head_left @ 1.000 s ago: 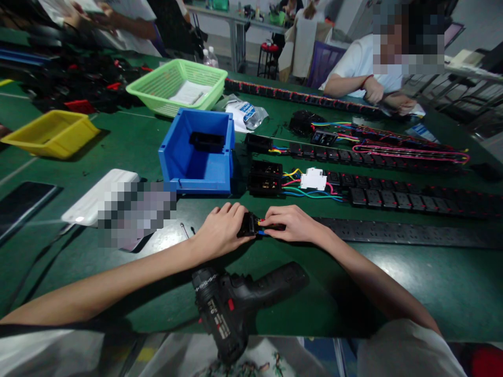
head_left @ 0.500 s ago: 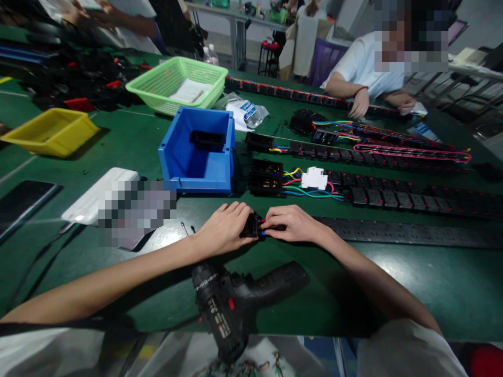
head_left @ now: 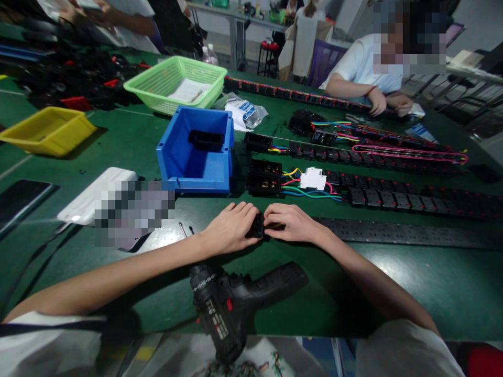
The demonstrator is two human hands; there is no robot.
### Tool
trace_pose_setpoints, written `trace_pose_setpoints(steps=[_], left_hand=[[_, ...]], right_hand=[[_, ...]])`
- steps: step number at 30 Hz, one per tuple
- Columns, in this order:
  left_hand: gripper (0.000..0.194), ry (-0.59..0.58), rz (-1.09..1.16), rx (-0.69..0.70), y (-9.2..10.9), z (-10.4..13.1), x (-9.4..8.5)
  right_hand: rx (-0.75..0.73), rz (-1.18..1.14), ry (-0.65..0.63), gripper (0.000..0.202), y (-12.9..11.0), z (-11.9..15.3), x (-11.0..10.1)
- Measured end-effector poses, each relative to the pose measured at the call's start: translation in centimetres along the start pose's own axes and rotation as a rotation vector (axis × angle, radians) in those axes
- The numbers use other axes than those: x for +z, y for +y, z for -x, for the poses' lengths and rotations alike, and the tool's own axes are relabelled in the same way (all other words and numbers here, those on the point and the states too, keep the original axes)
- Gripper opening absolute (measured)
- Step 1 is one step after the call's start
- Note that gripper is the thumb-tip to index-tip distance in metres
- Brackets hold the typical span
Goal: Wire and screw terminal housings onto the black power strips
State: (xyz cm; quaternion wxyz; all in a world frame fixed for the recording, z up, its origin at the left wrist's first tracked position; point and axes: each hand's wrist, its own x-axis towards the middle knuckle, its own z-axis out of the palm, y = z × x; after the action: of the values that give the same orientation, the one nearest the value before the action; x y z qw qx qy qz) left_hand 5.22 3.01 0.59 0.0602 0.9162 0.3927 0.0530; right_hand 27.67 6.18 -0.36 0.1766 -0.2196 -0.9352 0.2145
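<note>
My left hand (head_left: 231, 226) is wrapped over a small black housing (head_left: 257, 228) on the green table. At the housing's right side, my right hand (head_left: 288, 222) pinches the wires (head_left: 280, 226), of which a bit of yellow shows beneath the fingers. A long black socket strip (head_left: 377, 232) runs off to the right behind my right wrist. Nearer my body lies a black power drill (head_left: 220, 309), its handle pointing right. Behind my hands, two black end pieces (head_left: 265, 177) with coloured wires lead to a white breaker (head_left: 313, 178).
A blue bin (head_left: 194, 186) holding a black part stands behind my left hand. Further left are a white power bank (head_left: 98, 196), a phone (head_left: 23, 201), a yellow tray (head_left: 51, 131) and a green basket (head_left: 176, 94). A person's hand (head_left: 378, 102) is across the table.
The black housing and my left hand have shifted slightly right, closing the gap to my right hand. Red and blue wires seen earlier are now hidden. The other person's hand has moved right.
</note>
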Motion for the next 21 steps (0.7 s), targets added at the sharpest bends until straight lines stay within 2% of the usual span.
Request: trace_pose_setpoints(steps=[6,10,13,18,21], left_hand=[[0.046,-0.019,0.028,0.026,-0.2,0.1,-0.2],[0.064,-0.013,0.096,0.103,-0.8,0.4,-1.1],[0.072,-0.032,0.092,0.083,-1.5,0.7,-2.0],[0.053,-0.141,0.119,0.022,-2.3,0.8,-2.8],[0.047,-0.161,0.177,0.032,-2.4,0.7,-2.7]], right_hand=[[0.003,-0.021,-0.008,0.012,-0.1,-0.1,-0.1],[0.041,-0.047,-0.006,0.006,-0.2,-0.3,-0.2],[0.097,-0.073,0.025,0.003,-0.3,-0.3,-0.3],[0.163,-0.142,0.070,0.004,-0.3,-0.3,-0.5],[0.192,-0.171,0.068,0.005,-0.3,-0.3,-0.5]])
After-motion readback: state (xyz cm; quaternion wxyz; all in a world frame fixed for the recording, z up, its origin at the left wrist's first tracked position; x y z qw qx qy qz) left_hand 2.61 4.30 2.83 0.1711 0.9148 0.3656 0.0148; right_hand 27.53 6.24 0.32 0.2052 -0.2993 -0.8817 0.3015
